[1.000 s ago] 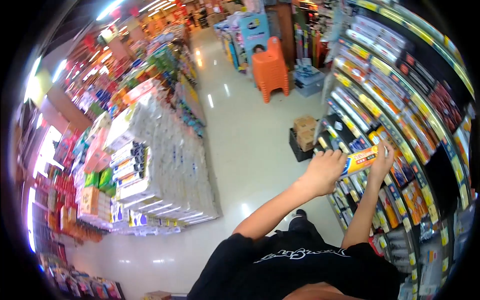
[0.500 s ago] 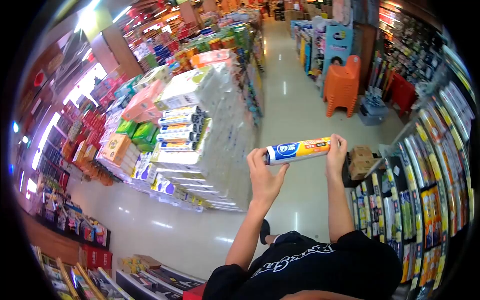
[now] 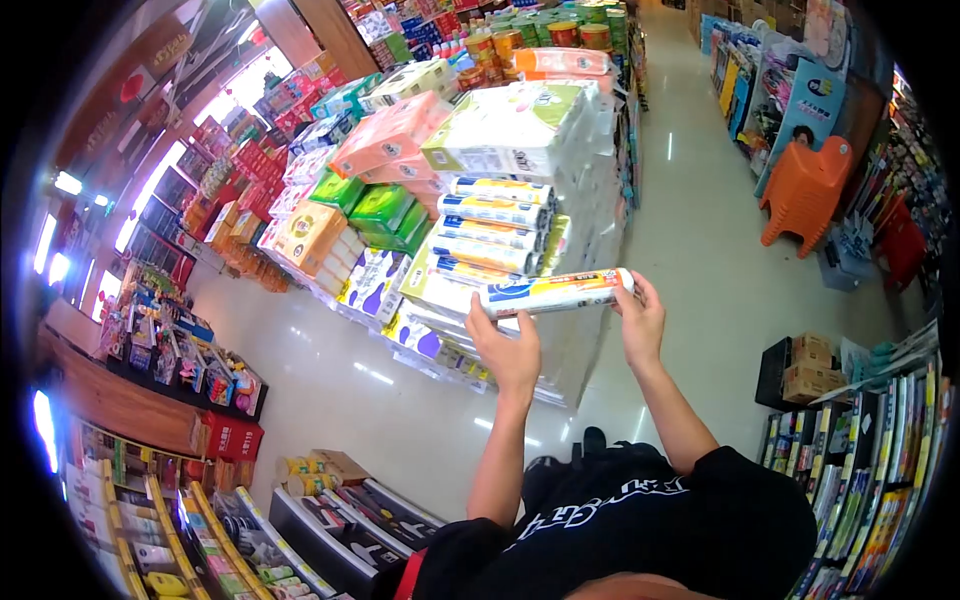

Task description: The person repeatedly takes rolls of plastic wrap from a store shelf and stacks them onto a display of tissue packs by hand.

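Just before the tall plastic-wrapped white stack (image 3: 585,220) | glossy blue-white-orange cylindrical roll (image 3: 560,293) | bare left hand (image 3: 508,356), right hand (image 3: 641,328): fingers gripping its ends | prob light, firm, slick-ish; ends work imo

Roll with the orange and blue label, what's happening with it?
A person in a black shirt is holding the roll near its two ends, left hand on one, right hand on the other. It's in front of a big stack of packs, where rolls that look similar lie in a pile.
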{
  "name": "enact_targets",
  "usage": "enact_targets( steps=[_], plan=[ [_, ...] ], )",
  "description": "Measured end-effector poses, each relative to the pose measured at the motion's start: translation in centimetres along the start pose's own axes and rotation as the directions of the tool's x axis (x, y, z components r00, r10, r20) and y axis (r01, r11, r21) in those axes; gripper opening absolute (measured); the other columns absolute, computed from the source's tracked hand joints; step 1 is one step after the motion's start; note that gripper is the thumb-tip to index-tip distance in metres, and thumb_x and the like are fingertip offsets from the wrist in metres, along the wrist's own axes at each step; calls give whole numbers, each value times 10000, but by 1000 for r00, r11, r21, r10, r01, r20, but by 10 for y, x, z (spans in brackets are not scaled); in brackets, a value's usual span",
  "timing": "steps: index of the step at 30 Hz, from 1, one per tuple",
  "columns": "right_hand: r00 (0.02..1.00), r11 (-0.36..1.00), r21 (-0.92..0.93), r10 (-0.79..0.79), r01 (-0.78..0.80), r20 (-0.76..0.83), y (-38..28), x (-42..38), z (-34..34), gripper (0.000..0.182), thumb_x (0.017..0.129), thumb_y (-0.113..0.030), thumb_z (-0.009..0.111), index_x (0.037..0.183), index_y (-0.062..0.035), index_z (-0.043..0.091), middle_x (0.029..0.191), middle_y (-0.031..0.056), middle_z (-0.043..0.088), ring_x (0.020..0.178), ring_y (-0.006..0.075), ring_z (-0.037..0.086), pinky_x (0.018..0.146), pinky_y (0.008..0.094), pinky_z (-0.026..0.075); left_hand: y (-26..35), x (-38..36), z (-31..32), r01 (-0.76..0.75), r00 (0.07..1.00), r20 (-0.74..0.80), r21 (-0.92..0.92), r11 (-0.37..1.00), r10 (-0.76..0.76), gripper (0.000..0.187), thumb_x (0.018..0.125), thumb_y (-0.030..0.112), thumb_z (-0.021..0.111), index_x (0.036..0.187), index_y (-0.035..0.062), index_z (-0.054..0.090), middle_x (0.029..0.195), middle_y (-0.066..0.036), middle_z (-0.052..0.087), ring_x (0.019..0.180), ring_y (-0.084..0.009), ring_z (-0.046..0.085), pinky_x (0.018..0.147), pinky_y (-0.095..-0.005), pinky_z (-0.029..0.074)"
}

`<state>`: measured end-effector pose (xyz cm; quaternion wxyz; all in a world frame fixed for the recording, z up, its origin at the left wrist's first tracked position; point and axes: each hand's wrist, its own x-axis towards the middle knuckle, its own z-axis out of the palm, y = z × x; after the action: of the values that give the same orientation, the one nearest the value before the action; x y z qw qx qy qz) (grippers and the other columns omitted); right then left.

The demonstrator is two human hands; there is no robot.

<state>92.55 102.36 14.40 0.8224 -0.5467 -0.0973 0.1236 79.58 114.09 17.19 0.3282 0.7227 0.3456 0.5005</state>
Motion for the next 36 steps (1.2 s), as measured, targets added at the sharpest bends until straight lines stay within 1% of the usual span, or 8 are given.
enact_targets(
  steps=[8, 14, 21, 24, 27, 29, 33, 36],
  plan=[
    [992, 991, -57, 121, -120, 22, 37, 10, 71, 460, 918, -110, 631, 1283, 116, 468, 1209, 192, 604, 1051, 175, 615, 845, 282, 511, -102, 72, -6, 281, 959, 62, -353, 892, -278, 598, 849, 9, 618, 1378, -111, 366, 1304, -222, 433, 1138, -276, 547, 978, -375, 476],
    [996, 997, -71, -45, 39, -80, 70, 27, 134, 427, 904, -53, 634, 1262, 123, 482, 1231, 228, 586, 1159, 210, 562, 960, 308, 479, -143, 154, 6, 290, 952, 210, -396, 871, -222, 559, 878, 3, 584, 1386, -94, 373, 1271, -203, 519, 1116, -237, 553, 937, -342, 472],
    [956, 993, -102, -89, 62, -281, 89, 41, 177, 410, 902, -50, 627, 1257, 111, 500, 1206, 221, 598, 1095, 178, 593, 869, 258, 517, -181, 212, 17, 95, 920, 391, -271, 958, 19, 582, 919, 106, 602, 1410, -65, 339, 1297, -189, 490, 1135, -244, 507, 979, -362, 403],
    [935, 958, -277, -164, 75, -314, 91, 41, 181, 413, 894, -76, 632, 1258, 81, 517, 1185, 221, 607, 1047, 156, 608, 799, 227, 525, -195, 221, 22, 41, 903, 423, -252, 967, 72, 596, 926, 129, 600, 1420, -58, 324, 1312, -189, 465, 1158, -259, 489, 1008, -369, 378],
    [933, 896, -442, -126, -39, -338, 89, 37, 182, 441, 891, -141, 637, 1267, 60, 522, 1184, 226, 608, 1027, 161, 617, 774, 249, 523, -201, 228, 27, 165, 868, 495, -334, 928, 24, 549, 938, 137, 568, 1395, -61, 338, 1301, -181, 472, 1172, -255, 478, 1030, -375, 355],
    [939, 806, -589, -159, -54, -304, 86, 38, 183, 479, 893, -200, 637, 1275, 63, 516, 1171, 219, 619, 997, 191, 634, 780, 293, 519, -205, 226, 28, 219, 848, 530, -357, 908, 4, 486, 942, 128, 539, 1358, -61, 373, 1303, -177, 471, 1171, -243, 476, 1026, -370, 354],
    [958, 839, -543, -127, -34, -256, 79, 31, 188, 514, 885, -235, 640, 1287, 57, 510, 1117, 212, 644, 948, 297, 645, 867, 378, 492, -198, 225, 26, 175, 848, 528, -371, 912, 52, 486, 931, 130, 547, 1349, -55, 381, 1305, -196, 426, 1185, -281, 453, 1041, -392, 327],
    [978, 766, -640, -177, 64, -114, 71, 27, 183, 495, 887, -200, 656, 1300, 32, 512, 1137, 198, 640, 1021, 273, 626, 894, 361, 478, -197, 210, 28, 107, 932, 363, -269, 957, -3, 473, 940, 121, 559, 1345, -63, 399, 1258, -172, 477, 1122, -255, 486, 1004, -376, 363]
  ],
)
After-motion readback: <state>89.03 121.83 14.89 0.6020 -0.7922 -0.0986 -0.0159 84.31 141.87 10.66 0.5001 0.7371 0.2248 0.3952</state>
